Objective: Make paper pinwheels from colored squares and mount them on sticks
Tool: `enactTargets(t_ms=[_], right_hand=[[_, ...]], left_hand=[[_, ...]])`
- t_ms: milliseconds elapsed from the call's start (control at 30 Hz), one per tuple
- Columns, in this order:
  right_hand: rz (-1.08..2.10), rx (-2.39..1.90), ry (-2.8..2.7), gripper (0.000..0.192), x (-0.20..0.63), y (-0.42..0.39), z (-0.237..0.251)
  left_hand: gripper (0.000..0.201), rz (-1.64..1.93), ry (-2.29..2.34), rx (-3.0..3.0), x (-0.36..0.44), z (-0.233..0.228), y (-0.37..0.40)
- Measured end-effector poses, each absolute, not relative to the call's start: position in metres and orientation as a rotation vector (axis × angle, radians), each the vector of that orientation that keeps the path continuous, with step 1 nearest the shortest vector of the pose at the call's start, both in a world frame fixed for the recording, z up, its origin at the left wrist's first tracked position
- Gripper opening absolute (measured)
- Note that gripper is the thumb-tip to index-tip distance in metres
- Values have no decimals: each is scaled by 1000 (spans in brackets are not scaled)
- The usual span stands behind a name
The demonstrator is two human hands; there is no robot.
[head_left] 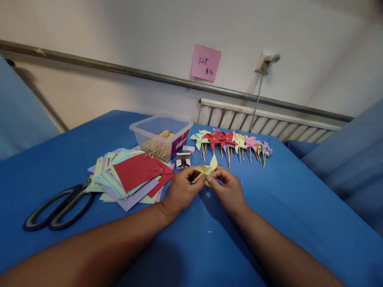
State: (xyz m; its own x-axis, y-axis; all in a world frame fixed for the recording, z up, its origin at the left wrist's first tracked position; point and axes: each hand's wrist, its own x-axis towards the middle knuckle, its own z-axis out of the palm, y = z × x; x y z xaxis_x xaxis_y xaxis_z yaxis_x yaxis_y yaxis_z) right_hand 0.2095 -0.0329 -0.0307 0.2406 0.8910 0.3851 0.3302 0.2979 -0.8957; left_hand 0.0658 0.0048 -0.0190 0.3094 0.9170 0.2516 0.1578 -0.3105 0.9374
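Between my two hands is a pale yellow paper pinwheel, its corners folded in and one pointed blade standing up. My left hand grips its left side with thumb and fingers. On the other side my right hand pinches it, the thumb close to the middle. No stick shows on this pinwheel. Just behind my left hand stands a small open box with small dark metal pieces in it. A pile of coloured paper squares, a red one on top, lies to the left of that hand.
A clear plastic tub holds many thin wooden sticks. Several finished pinwheels on sticks lie in a row at the back right. Large scissors rest at the left, blades under the paper. A radiator stands behind the blue-covered table.
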Motion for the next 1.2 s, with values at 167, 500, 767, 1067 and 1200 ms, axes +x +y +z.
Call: enactTargets(t_ms=[167, 500, 767, 1067, 1200], right_hand=[[713, -1250, -1249, 16, 207, -34, -31], [825, -1039, -1096, 60, 201, -32, -33], [1022, -1020, -1005, 28, 204, -31, -33], [969, -1081, -1049, 22, 206, -32, -35], [939, -1119, -1078, 23, 208, -32, -36]], left_hand=[[12, 1089, 994, 1645, 67, -18, 5], [12, 1084, 1006, 1648, 68, -15, 2], [9, 1082, 958, 1659, 68, -16, 3], [8, 1090, 953, 1604, 68, -14, 2], [10, 1084, 953, 1601, 68, -14, 3]])
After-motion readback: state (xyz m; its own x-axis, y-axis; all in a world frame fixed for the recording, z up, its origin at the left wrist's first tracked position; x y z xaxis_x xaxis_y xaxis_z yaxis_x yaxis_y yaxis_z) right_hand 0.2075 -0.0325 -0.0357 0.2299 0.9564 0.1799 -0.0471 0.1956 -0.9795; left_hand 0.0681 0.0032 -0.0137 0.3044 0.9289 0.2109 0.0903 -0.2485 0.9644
